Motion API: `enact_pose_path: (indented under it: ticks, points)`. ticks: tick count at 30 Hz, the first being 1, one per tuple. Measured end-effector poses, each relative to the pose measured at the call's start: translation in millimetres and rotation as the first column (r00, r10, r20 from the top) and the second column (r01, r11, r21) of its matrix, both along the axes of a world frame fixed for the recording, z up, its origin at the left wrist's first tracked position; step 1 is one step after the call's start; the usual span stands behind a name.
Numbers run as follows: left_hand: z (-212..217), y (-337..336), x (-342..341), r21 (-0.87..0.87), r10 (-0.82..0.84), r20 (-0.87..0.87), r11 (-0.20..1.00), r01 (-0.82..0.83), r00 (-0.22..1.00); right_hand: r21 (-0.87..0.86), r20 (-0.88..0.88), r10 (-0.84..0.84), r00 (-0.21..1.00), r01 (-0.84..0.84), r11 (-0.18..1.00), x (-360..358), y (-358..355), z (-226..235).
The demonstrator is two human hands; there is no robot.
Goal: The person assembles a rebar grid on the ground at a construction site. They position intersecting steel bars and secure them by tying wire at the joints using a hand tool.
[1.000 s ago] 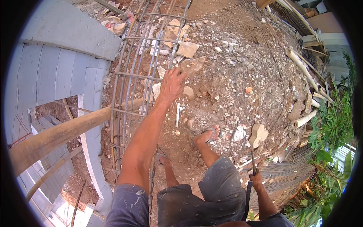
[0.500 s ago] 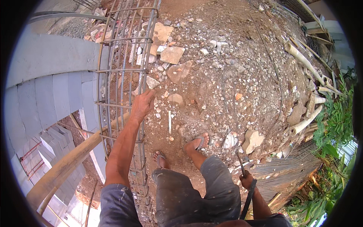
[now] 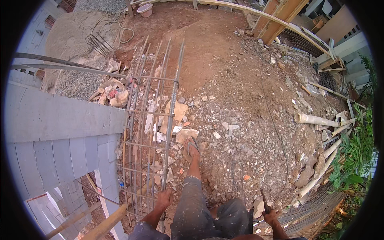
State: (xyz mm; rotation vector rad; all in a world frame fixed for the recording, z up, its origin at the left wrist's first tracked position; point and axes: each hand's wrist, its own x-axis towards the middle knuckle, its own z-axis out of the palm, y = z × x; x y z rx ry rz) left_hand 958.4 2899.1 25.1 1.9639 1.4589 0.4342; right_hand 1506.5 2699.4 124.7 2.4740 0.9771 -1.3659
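At the far left, a grey block wall (image 3: 60, 132) runs along the site edge, with a wooden pole (image 3: 105, 224) leaning out below it. Just right of the wall lies a long rebar cage (image 3: 154, 132), stretching from the lower centre of the view up toward the bare earth, resting on rubble and broken stone. The left hand (image 3: 164, 197) is closed around one of the cage's long bars at its near end. Right of the cage, a foot in a sandal (image 3: 193, 149) stands on the rubble-strewn ground (image 3: 240, 120). Further right, the right hand (image 3: 270, 216) is clenched on a dark slender tool (image 3: 264, 200) that points upward; its type cannot be determined. At the far right, pale pipes (image 3: 316, 119) lie beside green plants (image 3: 356, 156).
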Motion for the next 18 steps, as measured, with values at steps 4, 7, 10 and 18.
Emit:
enact_pose_path:
  ticks: [4, 7, 10, 18]
  points:
    - [37, 4, 28, -0.2, 0.209, 0.068, 0.961, -0.192, 0.976, -0.062, 0.116, -0.075, 0.99, 0.082, 0.995, 10, 10, -65]
    - [76, 46, 29, -0.229, 0.313, 0.028, 0.926, -0.298, 0.949, -0.245, -0.071, -0.424, 0.903, 0.397, 0.885, -45, 196, -53]
    - [92, 104, 52, -0.304, 0.363, 0.073, 0.895, -0.326, 0.929, -0.083, -0.025, 0.171, 0.985, -0.173, 0.981, -54, 337, -78]
    - [91, 224, 114, -0.437, 0.532, 0.085, 0.78, -0.449, 0.842, -0.051, 0.263, 0.628, 0.732, -0.64, 0.767, -86, 671, -132]
